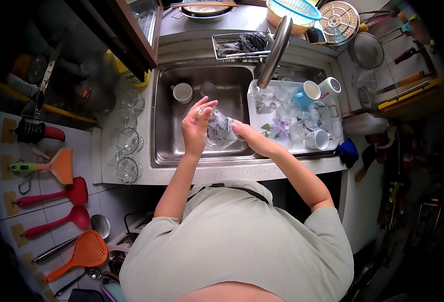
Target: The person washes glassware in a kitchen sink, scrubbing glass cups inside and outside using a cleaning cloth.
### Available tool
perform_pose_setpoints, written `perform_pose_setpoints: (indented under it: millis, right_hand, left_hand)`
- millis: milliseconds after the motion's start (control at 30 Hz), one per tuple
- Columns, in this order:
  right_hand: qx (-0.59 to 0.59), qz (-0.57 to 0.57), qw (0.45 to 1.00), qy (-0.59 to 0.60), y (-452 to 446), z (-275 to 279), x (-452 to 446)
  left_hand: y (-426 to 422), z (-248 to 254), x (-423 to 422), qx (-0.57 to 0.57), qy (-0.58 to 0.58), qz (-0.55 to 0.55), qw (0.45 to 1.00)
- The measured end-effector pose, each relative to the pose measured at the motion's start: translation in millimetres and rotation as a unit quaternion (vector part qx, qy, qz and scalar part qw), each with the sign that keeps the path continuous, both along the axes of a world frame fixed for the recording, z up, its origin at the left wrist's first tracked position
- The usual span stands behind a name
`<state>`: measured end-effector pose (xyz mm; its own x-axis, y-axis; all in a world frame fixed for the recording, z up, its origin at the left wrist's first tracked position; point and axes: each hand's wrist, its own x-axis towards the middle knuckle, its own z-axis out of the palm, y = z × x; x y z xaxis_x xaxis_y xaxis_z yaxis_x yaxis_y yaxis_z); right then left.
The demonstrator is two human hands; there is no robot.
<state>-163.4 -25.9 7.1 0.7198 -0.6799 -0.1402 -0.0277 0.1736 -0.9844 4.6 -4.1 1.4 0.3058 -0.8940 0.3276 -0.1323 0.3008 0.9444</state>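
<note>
Over the front of the left sink basin (164, 146), my left hand (197, 126) is closed around a clear glass (216, 143), its fingers reaching upward along the side. My right hand (243, 132) meets the glass from the right and grips a dark grey mesh-like scrubber (220, 126), which shows at and through the glass. How deep the scrubber sits inside is hard to tell. Beyond my hands, a white mug (182, 93) and a clear glass cup (207, 89) stand in the basin.
Right of the basin, a white tray (258, 153) holds several glasses and mugs, including a blue mug (307, 93). The faucet (276, 50) leans over the divider. Several clear glasses (129, 141) line the left counter. A wire rack (242, 45) sits behind the sink.
</note>
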Motion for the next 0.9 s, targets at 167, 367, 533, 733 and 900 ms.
perform_pose_setpoints:
  millis: [167, 367, 533, 733, 900]
  right_hand:
    - [-0.179, -0.174, 0.968, 0.013, -8.0, -0.4, 21.4]
    - [-0.227, -0.135, 0.964, 0.038, -8.3, 17.4, 11.3]
    - [-0.329, -0.254, 0.905, 0.092, -6.4, 10.7, 16.4]
    - [-0.356, -0.246, 0.901, 0.046, -22.8, 19.3, 18.2]
    - [-0.401, -0.162, 0.9, 0.059, -29.2, 14.8, 11.4]
  left_hand:
    - [11.1, 18.5, -24.1, -0.125, -0.231, 0.062, 0.963]
    - [-0.7, 24.8, -10.5, -0.036, 0.167, -0.002, 0.985]
    - [-1.9, 31.3, -21.2, -0.094, -0.101, 0.015, 0.99]
    - [-15.2, 40.2, -5.2, 0.065, 0.366, -0.028, 0.928]
    - [-11.6, 16.8, -5.2, 0.024, 0.36, 0.04, 0.932]
